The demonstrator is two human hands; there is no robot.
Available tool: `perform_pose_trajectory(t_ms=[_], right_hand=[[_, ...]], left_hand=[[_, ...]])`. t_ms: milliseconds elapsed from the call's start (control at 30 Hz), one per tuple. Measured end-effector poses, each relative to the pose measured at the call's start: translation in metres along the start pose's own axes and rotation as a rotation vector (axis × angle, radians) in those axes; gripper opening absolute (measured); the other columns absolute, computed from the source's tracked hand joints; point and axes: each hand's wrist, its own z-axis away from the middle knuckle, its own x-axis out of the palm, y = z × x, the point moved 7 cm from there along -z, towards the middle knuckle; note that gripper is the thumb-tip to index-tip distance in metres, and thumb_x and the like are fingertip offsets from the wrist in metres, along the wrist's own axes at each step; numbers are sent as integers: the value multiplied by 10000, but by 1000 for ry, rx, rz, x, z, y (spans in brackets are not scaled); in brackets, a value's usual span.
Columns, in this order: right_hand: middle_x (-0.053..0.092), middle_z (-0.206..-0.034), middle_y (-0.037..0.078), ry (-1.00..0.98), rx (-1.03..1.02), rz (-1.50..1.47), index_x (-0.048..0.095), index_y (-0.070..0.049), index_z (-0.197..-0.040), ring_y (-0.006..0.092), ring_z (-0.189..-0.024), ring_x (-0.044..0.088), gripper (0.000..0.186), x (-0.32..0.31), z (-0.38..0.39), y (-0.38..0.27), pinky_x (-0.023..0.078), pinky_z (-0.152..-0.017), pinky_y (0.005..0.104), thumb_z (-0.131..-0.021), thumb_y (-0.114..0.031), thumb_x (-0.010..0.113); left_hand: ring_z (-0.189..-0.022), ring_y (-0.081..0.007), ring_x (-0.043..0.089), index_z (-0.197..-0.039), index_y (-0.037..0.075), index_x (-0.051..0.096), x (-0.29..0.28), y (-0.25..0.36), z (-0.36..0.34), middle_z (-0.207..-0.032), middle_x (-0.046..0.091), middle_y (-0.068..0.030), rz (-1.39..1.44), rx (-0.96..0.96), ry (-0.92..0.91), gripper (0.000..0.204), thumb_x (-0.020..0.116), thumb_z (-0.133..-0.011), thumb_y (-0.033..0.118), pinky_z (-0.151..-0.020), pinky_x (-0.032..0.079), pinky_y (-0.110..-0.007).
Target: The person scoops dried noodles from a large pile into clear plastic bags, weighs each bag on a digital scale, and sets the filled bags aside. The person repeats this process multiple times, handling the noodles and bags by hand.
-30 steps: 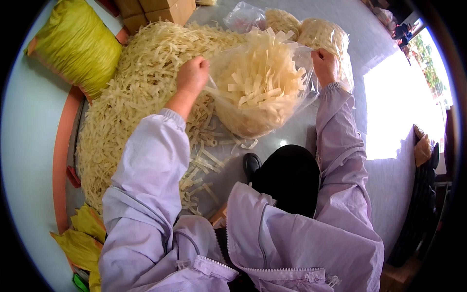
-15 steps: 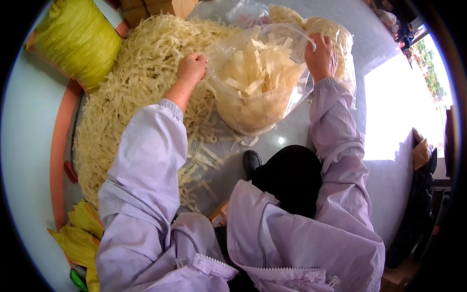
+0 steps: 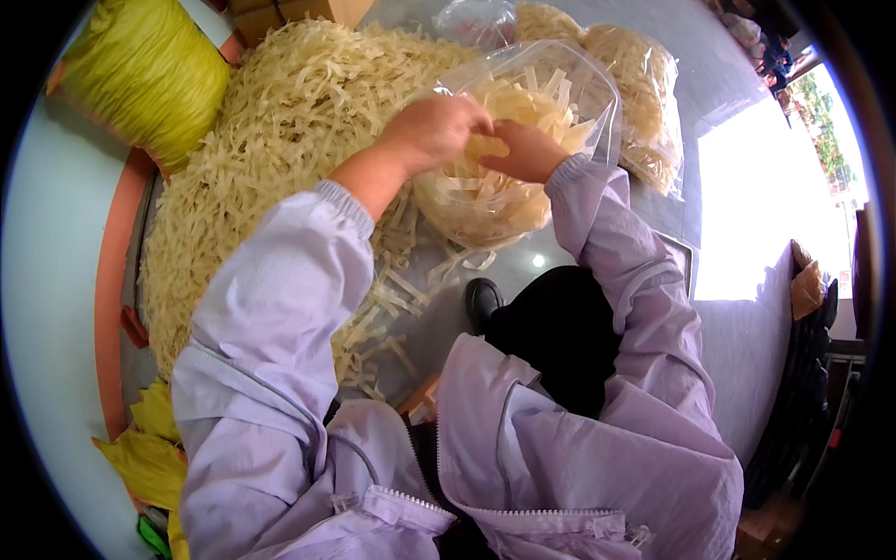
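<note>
A clear plastic bag [image 3: 453,207] full of pale, flat, dried strips [image 3: 527,105] stands on the floor in front of me. Its far edge rises loosely behind the strips. My left hand [image 3: 437,133] and my right hand [image 3: 528,152] meet above the near side of the bag's mouth. The left fingers are closed and point toward the right hand. The right fingers are bent inward against them. Whatever lies between the fingertips is hidden. A large heap of the same strips [image 3: 289,121] spreads left of the bag.
Another filled clear bag [image 3: 635,89] lies beyond at the right. A stuffed yellow-green sack [image 3: 154,84] leans at the wall, with cardboard boxes [image 3: 322,11] behind the heap. Loose strips [image 3: 397,297] litter the floor near my shoe [image 3: 483,301]. Yellow sacks [image 3: 149,457] lie at lower left.
Both hands have come inward from opposite sides of the bag's rim and now meet over its near side. The right hand has left the right rim. The bag's mouth has changed shape.
</note>
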Motion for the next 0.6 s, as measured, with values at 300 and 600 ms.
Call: perform_pose_trajectory(t_ms=[300,600], right_hand=[[581,-1197,24,95,330,339,582,-235,-1173,233,-1114,538,399,-31,31,58,408,-900,460,-801,-380,564],[613,-690,109,-182,-84,-201,652,-46,-840,249,-675,585,328,-20,50,-50,456,-637,345,-795,-370,629]], left_hand=[[-917,-280,598,-899,175,686,27,-31,38,-944,665,-54,-666,107,-910,273,506,-715,85,-790,482,-375],[-880,-274,568,-803,178,683,22,-6,54,-796,600,-76,-524,347,-602,228,527,-689,58,-702,460,-398]])
